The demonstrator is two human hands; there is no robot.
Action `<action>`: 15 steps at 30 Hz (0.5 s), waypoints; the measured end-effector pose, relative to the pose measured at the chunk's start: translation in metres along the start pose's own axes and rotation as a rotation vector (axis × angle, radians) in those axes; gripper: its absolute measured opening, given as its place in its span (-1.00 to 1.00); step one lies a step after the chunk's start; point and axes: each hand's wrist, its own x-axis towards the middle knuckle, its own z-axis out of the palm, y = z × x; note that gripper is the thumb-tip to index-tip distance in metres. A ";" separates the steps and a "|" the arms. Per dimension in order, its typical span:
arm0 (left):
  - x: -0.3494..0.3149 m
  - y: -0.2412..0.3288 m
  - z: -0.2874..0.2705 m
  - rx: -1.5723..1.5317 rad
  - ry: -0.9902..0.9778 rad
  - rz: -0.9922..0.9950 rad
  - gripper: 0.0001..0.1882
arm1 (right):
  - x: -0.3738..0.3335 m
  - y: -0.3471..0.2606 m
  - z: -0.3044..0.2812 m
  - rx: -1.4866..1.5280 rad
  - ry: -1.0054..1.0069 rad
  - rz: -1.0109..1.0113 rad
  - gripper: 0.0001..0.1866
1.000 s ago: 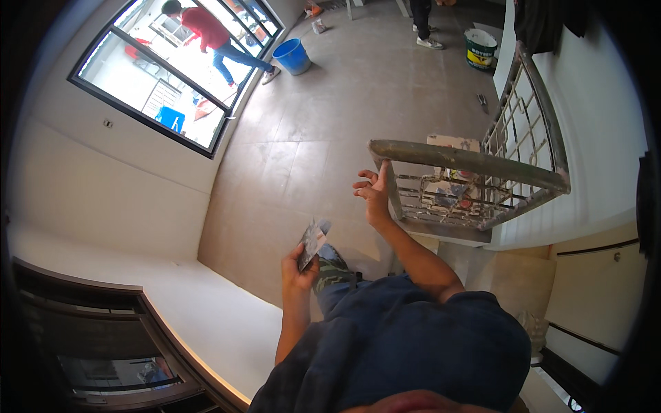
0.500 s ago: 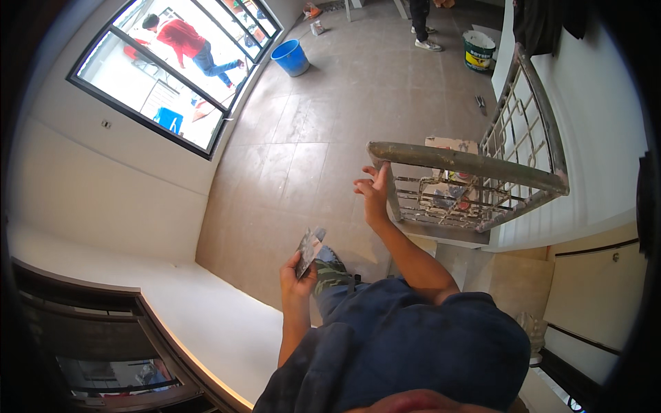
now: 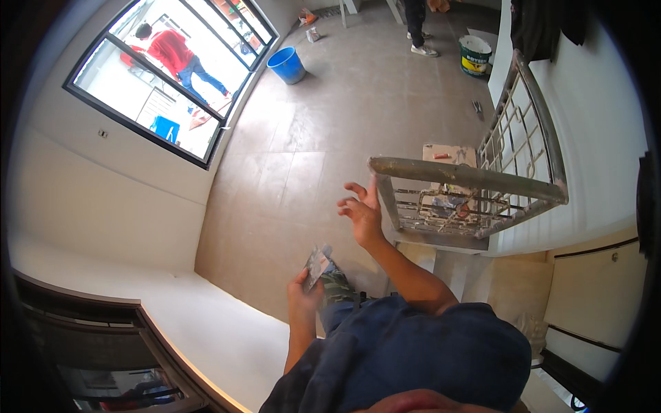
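Note:
My left hand grips a flat, thin, grey piece with smeared, pinkish patches; its exact kind is not clear. My right hand is raised with its fingers apart and nothing in it. One finger points up beside the near left corner of a worn metal railing, touching it or very close to it. The railing has a thick, scuffed top rail and a paint-stained grid of bars below.
Behind the railing bars lies a stained cardboard sheet with small items on it. A blue bucket and a paint pail stand farther off. Another person's legs show at the top. Beyond the window, someone in red bends over.
My right hand has slid left and down from the top rail's end to beside the corner. The left hand has shifted slightly right and down with the flat piece. The person outside has changed stance.

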 end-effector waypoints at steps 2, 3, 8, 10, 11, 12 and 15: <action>-0.001 -0.003 0.003 -0.030 0.004 0.004 -0.64 | -0.002 0.002 -0.004 -0.148 0.169 -0.016 0.09; -0.002 -0.004 0.003 -0.053 0.012 0.005 -0.65 | -0.003 0.005 -0.006 -0.150 0.057 -0.051 0.09; -0.002 -0.012 0.007 -0.027 0.035 -0.009 -0.71 | 0.001 0.021 -0.011 -0.318 -0.171 -0.135 0.04; -0.003 -0.015 0.009 -0.066 0.014 0.003 -0.72 | 0.004 0.018 -0.018 -0.637 -0.073 -0.211 0.01; -0.003 -0.017 0.010 -0.065 0.049 0.030 -0.73 | 0.004 0.014 -0.024 -0.798 -0.004 -0.227 0.00; -0.004 -0.018 0.012 -0.086 0.057 0.032 -0.73 | 0.008 0.009 -0.030 -0.952 -0.043 -0.319 -0.01; -0.007 -0.023 0.016 -0.085 0.095 0.050 -0.74 | 0.020 -0.004 -0.044 -1.296 -0.038 -0.429 -0.03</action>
